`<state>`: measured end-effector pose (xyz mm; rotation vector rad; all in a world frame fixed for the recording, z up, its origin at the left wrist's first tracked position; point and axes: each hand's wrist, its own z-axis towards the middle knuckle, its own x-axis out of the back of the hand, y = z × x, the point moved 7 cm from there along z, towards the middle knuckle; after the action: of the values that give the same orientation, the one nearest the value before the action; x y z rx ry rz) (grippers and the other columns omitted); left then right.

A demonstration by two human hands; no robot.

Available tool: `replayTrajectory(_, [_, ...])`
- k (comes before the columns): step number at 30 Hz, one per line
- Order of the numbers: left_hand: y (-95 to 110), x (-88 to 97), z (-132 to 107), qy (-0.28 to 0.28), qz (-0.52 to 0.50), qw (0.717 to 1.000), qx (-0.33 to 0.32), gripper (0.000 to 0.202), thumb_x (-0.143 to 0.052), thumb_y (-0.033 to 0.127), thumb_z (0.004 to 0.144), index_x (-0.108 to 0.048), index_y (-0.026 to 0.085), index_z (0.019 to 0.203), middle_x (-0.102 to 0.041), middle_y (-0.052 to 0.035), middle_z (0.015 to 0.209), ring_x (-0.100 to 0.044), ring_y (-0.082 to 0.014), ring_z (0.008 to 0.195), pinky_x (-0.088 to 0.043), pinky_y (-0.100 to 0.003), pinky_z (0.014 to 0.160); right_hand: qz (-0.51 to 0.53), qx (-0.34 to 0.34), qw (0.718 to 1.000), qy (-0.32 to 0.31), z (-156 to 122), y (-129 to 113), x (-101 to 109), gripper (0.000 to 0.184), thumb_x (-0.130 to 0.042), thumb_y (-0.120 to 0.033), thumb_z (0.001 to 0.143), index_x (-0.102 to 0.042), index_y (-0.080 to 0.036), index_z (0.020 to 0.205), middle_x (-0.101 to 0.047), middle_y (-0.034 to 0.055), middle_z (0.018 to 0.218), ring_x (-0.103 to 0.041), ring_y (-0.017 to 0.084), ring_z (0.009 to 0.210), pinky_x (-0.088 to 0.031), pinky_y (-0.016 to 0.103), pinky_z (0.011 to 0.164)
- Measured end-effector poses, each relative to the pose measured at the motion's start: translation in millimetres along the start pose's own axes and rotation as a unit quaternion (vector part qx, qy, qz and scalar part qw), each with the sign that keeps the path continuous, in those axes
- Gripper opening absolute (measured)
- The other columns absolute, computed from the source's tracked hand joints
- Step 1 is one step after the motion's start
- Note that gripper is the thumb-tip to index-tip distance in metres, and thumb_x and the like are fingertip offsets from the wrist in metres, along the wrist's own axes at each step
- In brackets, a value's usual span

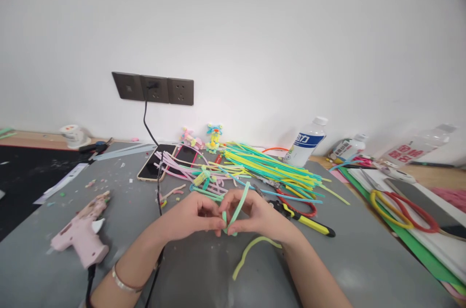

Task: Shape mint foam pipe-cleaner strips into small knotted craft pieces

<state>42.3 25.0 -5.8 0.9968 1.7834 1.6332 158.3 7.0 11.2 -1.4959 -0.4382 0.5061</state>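
Both hands meet at the middle of the grey mat [204, 269]. My left hand [194, 215] pinches the lower end of a mint-green pipe cleaner [240, 203], and my right hand [255, 215] grips the same strip, bent into a loop that sticks up between the fingers. A loose yellow-green pipe cleaner [251, 249] lies curved on the mat just under my right wrist. Behind the hands sits a pile of yellow, green and blue pipe cleaners [269, 167] and pink ones [182, 167].
A pink glue gun [83, 235] lies at the left, its black cord running up to the wall socket [153, 88]. A phone [163, 162], yellow-handled pliers [306, 218], red and yellow scissors [404, 208], plastic bottles [306, 143] and small pipe-cleaner figures [214, 137] surround the work area.
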Motion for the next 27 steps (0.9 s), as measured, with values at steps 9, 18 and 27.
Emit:
replayTrajectory(9, [-1.5, -9.0, -2.3, -0.032, -0.023, 0.999, 0.031, 0.024, -0.073, 0.036, 0.078, -0.075, 0.014, 0.07, -0.065, -0.0017, 0.061, -0.042, -0.0092, 0.053, -0.028, -0.022, 0.052, 0.012, 0.016, 1.0, -0.007, 1.1, -1.7, -0.5, 0.018, -0.084, -0.027, 0.072, -0.071, -0.015, 0.078, -0.07, 0.0014, 0.074, -0.061, 0.013, 0.067, -0.049, 0.027, 0.07])
replayTrajectory(18, [6.6, -1.8, 0.7, 0.025, -0.032, 0.999, -0.003, 0.025, -0.069, 0.039, 0.081, -0.074, 0.015, 0.077, -0.066, -0.0027, 0.068, -0.05, -0.0115, 0.059, -0.035, -0.022, 0.055, -0.019, 0.017, 0.997, 0.077, 3.3, 0.6, 13.1, 0.026, -0.082, -0.037, 0.073, -0.069, -0.014, 0.071, -0.059, -0.002, 0.061, -0.046, 0.008, 0.051, -0.036, 0.02, 0.046])
replayTrajectory(27, [29.7, 14.5, -3.3, 0.211, 0.181, 0.953, -0.123, 0.01, -0.07, 0.026, 0.081, -0.077, 0.02, 0.078, -0.066, -0.0014, 0.067, -0.047, -0.0129, 0.057, -0.032, -0.024, 0.054, -0.016, 0.034, 0.985, 0.169, 9.0, 0.1, 25.2, 0.028, -0.085, -0.04, 0.068, -0.071, -0.016, 0.071, -0.06, -0.001, 0.063, -0.051, 0.01, 0.053, -0.045, 0.021, 0.047])
